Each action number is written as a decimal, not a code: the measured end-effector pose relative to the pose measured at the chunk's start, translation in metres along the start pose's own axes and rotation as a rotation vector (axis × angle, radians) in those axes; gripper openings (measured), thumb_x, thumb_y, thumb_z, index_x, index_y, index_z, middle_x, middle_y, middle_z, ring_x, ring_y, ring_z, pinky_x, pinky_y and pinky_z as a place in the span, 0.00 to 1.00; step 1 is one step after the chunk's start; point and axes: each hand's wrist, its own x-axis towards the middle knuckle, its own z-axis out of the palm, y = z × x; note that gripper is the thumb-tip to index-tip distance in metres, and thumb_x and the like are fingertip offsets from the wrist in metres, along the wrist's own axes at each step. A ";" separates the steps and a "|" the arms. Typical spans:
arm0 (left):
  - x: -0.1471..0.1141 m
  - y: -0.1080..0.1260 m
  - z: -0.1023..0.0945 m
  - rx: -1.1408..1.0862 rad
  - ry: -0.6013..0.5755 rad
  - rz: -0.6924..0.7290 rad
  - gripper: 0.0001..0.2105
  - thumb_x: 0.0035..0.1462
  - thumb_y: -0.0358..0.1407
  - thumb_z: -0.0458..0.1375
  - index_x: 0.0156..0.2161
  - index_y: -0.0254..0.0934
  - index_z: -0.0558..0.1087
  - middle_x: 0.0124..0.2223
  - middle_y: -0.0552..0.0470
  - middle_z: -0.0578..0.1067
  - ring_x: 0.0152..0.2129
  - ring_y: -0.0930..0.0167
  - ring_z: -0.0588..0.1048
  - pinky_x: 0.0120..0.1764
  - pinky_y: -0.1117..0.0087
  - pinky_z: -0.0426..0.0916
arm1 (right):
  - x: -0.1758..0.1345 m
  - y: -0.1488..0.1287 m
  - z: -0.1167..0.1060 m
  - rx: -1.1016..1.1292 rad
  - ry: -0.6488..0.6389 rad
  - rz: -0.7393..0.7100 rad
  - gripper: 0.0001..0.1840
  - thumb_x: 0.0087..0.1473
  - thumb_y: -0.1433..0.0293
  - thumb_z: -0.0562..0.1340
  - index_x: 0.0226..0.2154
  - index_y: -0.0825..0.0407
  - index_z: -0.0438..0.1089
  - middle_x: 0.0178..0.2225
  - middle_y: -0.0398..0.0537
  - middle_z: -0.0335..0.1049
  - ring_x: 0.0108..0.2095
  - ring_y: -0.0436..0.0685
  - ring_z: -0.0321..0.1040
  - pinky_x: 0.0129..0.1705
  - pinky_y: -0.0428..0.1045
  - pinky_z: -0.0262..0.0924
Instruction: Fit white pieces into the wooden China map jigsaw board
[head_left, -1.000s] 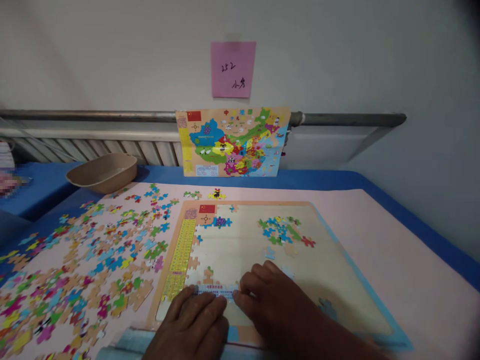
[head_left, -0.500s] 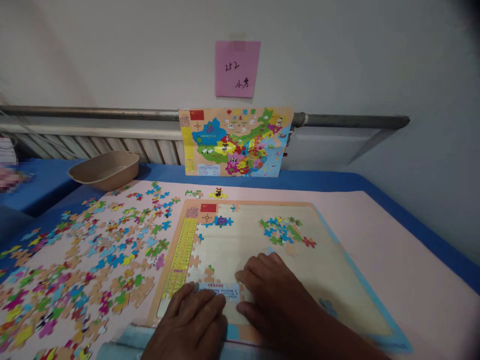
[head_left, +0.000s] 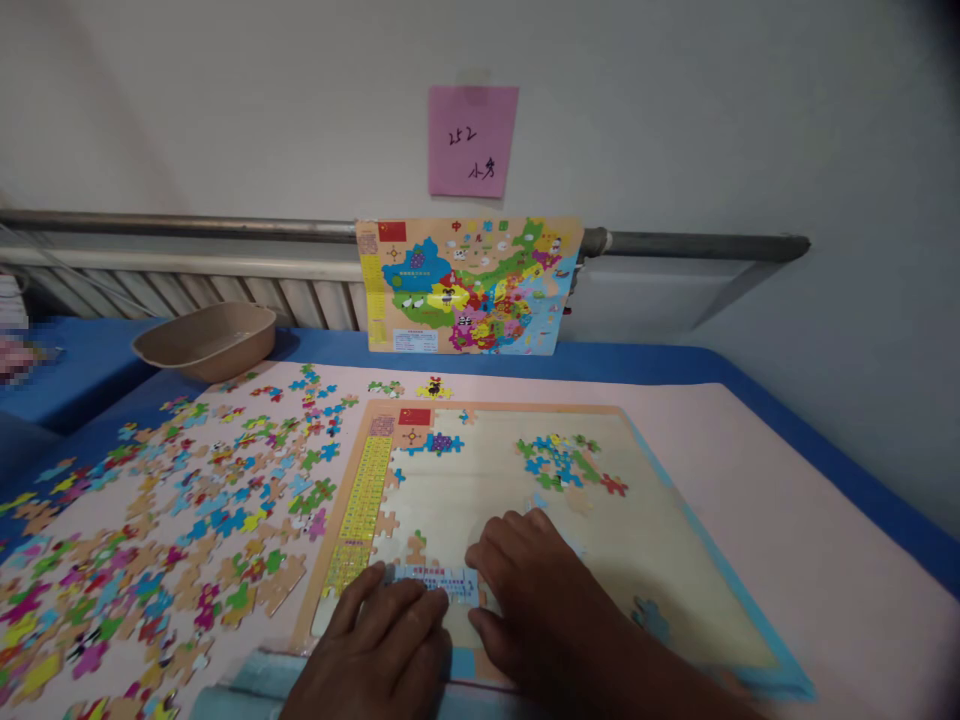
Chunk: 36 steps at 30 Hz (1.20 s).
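Low on the puzzle board (head_left: 705, 545), both my hands rest beside a pale blue text block (head_left: 450, 580) made of joined jigsaw pieces. My left hand (head_left: 382, 635) lies over the block's lower left side, fingers stretched out and pressing down on it. My right hand (head_left: 525, 580) is at the block's right end, its fingers curled and the thumb below, around a peach-edged puzzle piece (head_left: 481, 592) that is mostly hidden. Above the block sits a peach and green piece (head_left: 417, 548). A yellow printed strip (head_left: 365, 495) runs down the board's left side.
Many loose puzzle pieces (head_left: 217, 490) spread over the pink sheet (head_left: 757, 480) at left. A joined cluster (head_left: 559, 462) lies on the board's upper right. A map picture (head_left: 472, 290) leans against the rail, with a brown basin (head_left: 210, 340) left of it.
Both hands keep almost the same place on the text block, with the right fingers shifting only slightly. The whole view has moved a little.
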 end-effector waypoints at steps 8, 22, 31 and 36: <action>-0.010 0.001 0.009 -0.001 0.014 -0.023 0.15 0.77 0.34 0.49 0.40 0.41 0.76 0.48 0.58 0.83 0.46 0.72 0.76 0.75 0.63 0.46 | 0.004 0.001 -0.006 0.023 -0.090 0.040 0.11 0.59 0.68 0.73 0.42 0.51 0.75 0.45 0.52 0.75 0.49 0.67 0.67 0.55 0.62 0.55; -0.013 0.003 0.009 0.002 0.018 -0.037 0.17 0.77 0.33 0.47 0.41 0.40 0.77 0.48 0.54 0.83 0.46 0.69 0.76 0.74 0.61 0.48 | 0.004 0.006 -0.001 0.068 -0.042 0.020 0.12 0.56 0.68 0.76 0.39 0.51 0.75 0.43 0.48 0.75 0.47 0.64 0.68 0.53 0.59 0.55; -0.006 0.000 0.007 0.087 -0.109 0.048 0.19 0.79 0.37 0.44 0.46 0.44 0.79 0.55 0.58 0.82 0.57 0.67 0.72 0.76 0.57 0.37 | 0.005 -0.002 -0.008 0.041 -0.087 0.042 0.12 0.58 0.66 0.73 0.43 0.52 0.74 0.46 0.52 0.74 0.50 0.67 0.66 0.59 0.63 0.54; 0.002 -0.006 -0.004 0.133 -0.127 0.122 0.14 0.78 0.38 0.49 0.46 0.44 0.78 0.53 0.58 0.82 0.55 0.68 0.74 0.76 0.59 0.39 | 0.005 -0.003 -0.006 -0.033 -0.040 -0.007 0.15 0.56 0.65 0.72 0.43 0.54 0.72 0.46 0.56 0.73 0.48 0.68 0.65 0.58 0.65 0.54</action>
